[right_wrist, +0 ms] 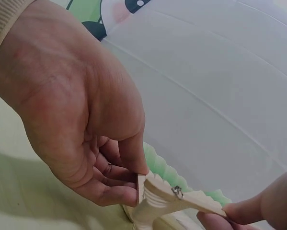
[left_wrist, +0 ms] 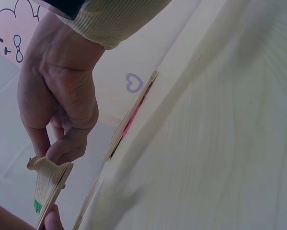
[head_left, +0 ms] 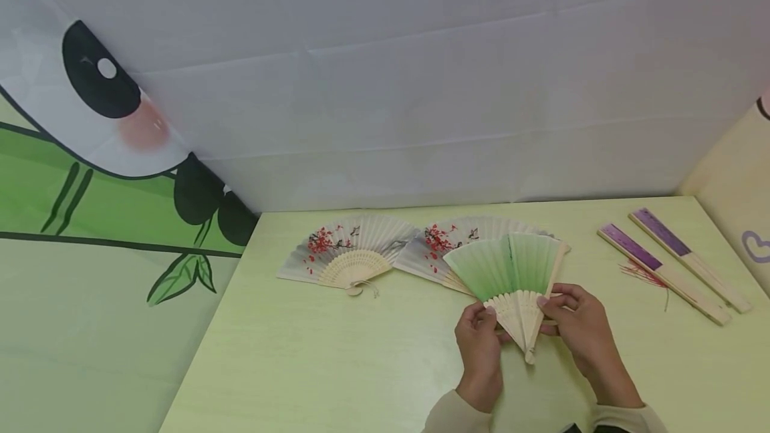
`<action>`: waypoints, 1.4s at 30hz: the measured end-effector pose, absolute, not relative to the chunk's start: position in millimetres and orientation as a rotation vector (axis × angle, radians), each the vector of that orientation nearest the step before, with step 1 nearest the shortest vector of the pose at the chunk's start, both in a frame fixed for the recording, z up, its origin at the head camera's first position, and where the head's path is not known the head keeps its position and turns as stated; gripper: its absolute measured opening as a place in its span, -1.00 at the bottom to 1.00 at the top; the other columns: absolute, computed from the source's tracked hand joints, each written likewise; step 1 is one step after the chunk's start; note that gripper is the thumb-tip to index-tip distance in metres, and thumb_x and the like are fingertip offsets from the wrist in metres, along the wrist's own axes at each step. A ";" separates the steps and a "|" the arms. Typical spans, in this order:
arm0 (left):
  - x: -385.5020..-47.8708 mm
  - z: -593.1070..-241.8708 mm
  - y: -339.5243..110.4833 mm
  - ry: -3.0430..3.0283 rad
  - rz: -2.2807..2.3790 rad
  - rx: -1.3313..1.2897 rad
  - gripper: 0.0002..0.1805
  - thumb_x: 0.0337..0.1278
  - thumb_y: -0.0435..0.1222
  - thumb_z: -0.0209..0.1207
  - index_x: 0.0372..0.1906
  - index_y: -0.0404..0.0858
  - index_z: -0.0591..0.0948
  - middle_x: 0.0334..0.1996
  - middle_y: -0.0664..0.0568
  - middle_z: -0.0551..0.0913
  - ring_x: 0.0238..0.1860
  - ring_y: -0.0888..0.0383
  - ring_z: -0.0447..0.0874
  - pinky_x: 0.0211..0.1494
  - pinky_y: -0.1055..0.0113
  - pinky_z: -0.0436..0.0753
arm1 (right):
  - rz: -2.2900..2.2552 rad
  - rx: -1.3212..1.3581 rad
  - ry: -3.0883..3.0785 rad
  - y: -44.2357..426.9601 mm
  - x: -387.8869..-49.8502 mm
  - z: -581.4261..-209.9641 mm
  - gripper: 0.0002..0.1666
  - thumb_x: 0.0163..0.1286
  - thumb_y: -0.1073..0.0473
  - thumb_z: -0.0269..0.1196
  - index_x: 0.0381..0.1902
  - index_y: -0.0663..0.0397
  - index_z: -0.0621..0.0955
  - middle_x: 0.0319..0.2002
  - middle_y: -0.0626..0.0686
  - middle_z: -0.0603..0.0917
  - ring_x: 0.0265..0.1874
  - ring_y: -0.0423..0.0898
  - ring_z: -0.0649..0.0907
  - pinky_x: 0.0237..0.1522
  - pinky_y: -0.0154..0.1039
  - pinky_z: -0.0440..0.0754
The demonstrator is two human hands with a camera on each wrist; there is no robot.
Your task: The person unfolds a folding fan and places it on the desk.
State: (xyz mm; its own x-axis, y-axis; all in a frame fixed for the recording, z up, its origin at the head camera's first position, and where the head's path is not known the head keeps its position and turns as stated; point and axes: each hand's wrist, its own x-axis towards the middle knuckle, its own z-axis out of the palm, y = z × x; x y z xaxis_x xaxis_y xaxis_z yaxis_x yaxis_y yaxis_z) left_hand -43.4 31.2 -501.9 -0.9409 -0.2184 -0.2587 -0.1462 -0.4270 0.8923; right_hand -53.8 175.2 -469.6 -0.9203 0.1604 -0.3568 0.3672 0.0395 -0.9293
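Note:
A partly spread green-and-white folding fan [head_left: 511, 262] is held by both hands above the table, its pale slatted ribs narrowing to the pivot end toward the person. The left hand [head_left: 481, 346] pinches the ribs on the left side, while the right hand [head_left: 577, 326] grips the outer rib on the right. In the right wrist view, a small metal pin shows at the pivot end of the fan [right_wrist: 169, 194]. Behind it, a white fan with red blossoms [head_left: 436, 246] lies spread and is partly covered by the green one.
Another spread blossom fan [head_left: 355, 252] with a cord lies further left. Two folded purple fans [head_left: 692, 279] lie at the right, one with a red tassel [head_left: 644, 274]. A pale yellow-green table [head_left: 289, 366] meets a white backdrop [head_left: 421, 105] and printed side panels.

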 end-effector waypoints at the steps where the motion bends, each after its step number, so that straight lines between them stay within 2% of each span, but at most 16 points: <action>1: -43.0 -501.8 31.2 -1.651 -2.564 0.525 -0.87 0.44 -0.50 0.09 -0.05 -0.48 0.56 -0.30 0.02 0.54 -0.38 0.22 0.56 -0.45 0.44 0.63 | -2.006 0.550 2.145 175.4 -53.8 -469.3 -0.43 0.59 0.38 0.19 0.40 0.52 0.25 -0.33 -0.11 0.63 -0.42 -0.26 0.71 -0.32 -0.28 0.82; 8: -43.6 -500.3 29.3 -1.647 -2.557 0.553 -0.90 0.48 -0.49 0.06 -0.06 -0.46 0.54 -0.30 0.01 0.49 -0.37 0.20 0.56 -0.43 0.43 0.61 | -2.029 0.549 2.145 175.7 -53.4 -469.3 -0.49 0.58 0.40 0.18 0.33 0.51 0.26 -0.35 -0.08 0.62 -0.40 -0.27 0.72 -0.31 -0.27 0.82; 16: -47.6 -499.2 24.1 -1.638 -2.561 0.582 -0.94 0.53 -0.47 0.03 -0.10 -0.39 0.51 -0.30 0.03 0.42 -0.34 0.17 0.52 -0.41 0.42 0.62 | -2.054 0.580 2.121 174.5 -53.3 -469.6 -0.48 0.60 0.40 0.16 0.34 0.47 0.22 -0.28 -0.03 0.60 -0.35 -0.27 0.71 -0.26 -0.26 0.83; 26: -51.7 -497.6 17.1 -1.593 -2.540 0.630 -0.92 0.54 -0.46 0.01 -0.09 -0.40 0.51 -0.31 0.03 0.40 -0.43 0.18 0.49 -0.41 0.41 0.63 | -2.163 0.636 2.047 167.1 -52.7 -467.9 -0.56 0.59 0.43 0.14 0.26 0.41 0.21 -0.32 -0.01 0.52 -0.37 -0.25 0.74 -0.24 -0.23 0.84; 33: -51.0 -498.9 13.3 -1.532 -2.554 0.665 -0.95 0.56 -0.47 -0.01 -0.10 -0.38 0.47 -0.30 0.03 0.39 -0.28 0.16 0.48 -0.40 0.40 0.61 | -2.209 0.649 2.013 163.0 -51.4 -469.7 -0.66 0.60 0.43 0.12 0.16 0.33 0.23 -0.34 -0.02 0.50 -0.40 -0.22 0.75 -0.23 -0.21 0.85; 42: -50.3 -495.6 9.9 -1.462 -2.549 0.735 -0.95 0.59 -0.46 -0.02 -0.14 -0.33 0.40 -0.24 -0.02 0.43 -0.27 0.14 0.45 -0.37 0.37 0.60 | -2.272 0.657 1.975 157.7 -51.9 -469.0 -0.71 0.60 0.45 0.11 0.08 0.28 0.24 -0.34 -0.03 0.48 -0.39 -0.25 0.71 -0.24 -0.23 0.84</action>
